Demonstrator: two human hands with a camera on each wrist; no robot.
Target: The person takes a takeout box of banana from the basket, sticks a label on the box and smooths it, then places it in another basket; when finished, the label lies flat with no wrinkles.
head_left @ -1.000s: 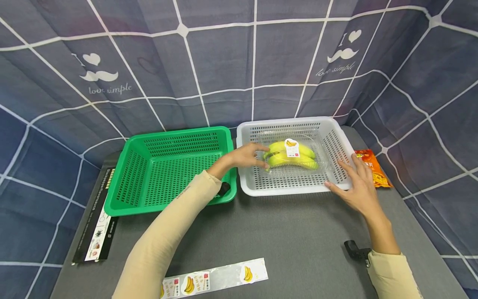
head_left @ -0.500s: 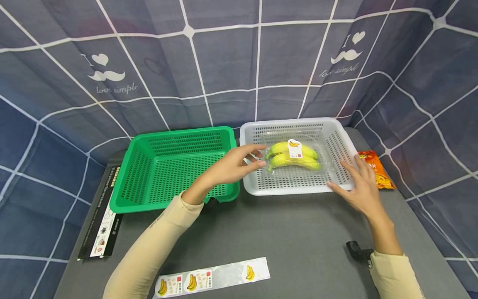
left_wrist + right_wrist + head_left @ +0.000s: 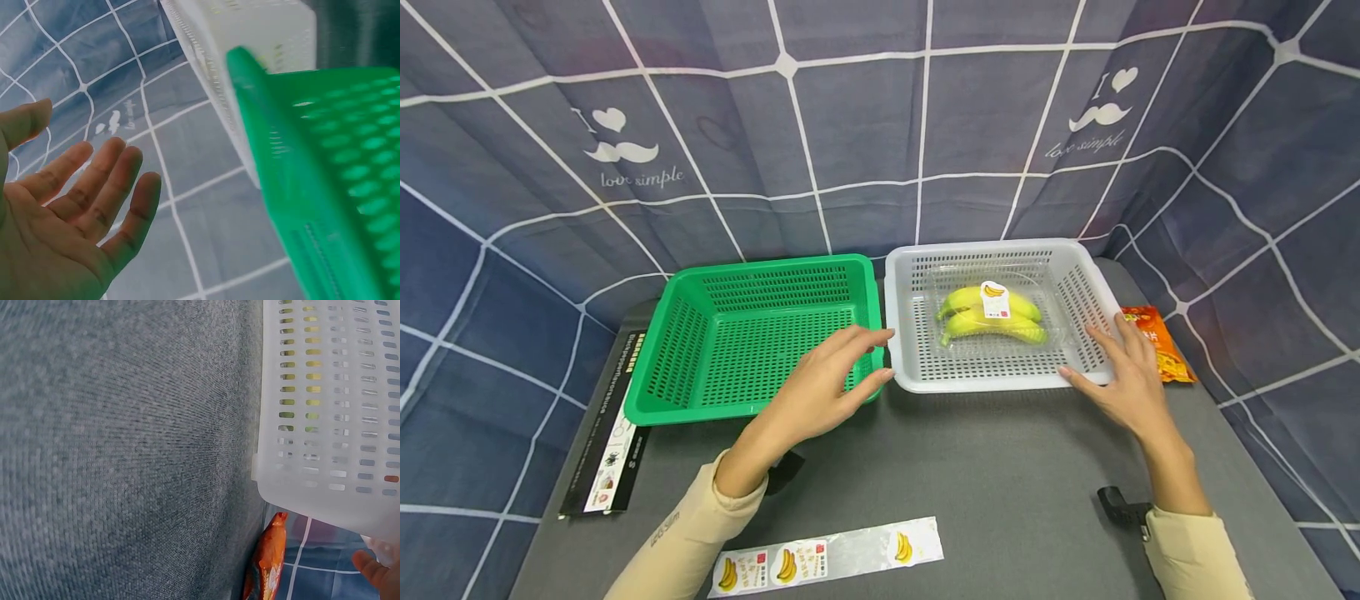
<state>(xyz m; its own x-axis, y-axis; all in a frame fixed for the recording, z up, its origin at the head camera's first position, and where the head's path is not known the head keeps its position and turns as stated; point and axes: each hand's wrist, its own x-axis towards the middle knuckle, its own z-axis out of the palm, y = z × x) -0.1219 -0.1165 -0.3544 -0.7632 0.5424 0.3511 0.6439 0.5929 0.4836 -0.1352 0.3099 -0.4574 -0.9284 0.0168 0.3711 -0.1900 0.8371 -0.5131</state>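
A clear pack of yellow bananas (image 3: 991, 314) with a white label lies in the white basket (image 3: 902, 379) at the back right of the table. My left hand (image 3: 838, 379) hovers open over the near right corner of the green basket (image 3: 700, 408), holding nothing; its spread fingers (image 3: 94, 194) show in the left wrist view beside the green basket's rim (image 3: 312, 187). My right hand (image 3: 1120, 375) rests with straight fingers against the white basket's near right corner. The right wrist view shows the white basket's wall (image 3: 331, 394) and one fingertip (image 3: 375, 569).
An orange snack packet (image 3: 1157, 342) lies right of the white basket, seen also as the packet (image 3: 269, 556) in the right wrist view. A strip of banana stickers (image 3: 827, 558) lies at the table's front. A black leaflet (image 3: 606, 450) lies at the left edge. Checked blue cloth surrounds the table.
My left hand has let go of the banana pack and drawn back out of the white basket toward the green basket's corner. The right hand has stayed on the white basket.
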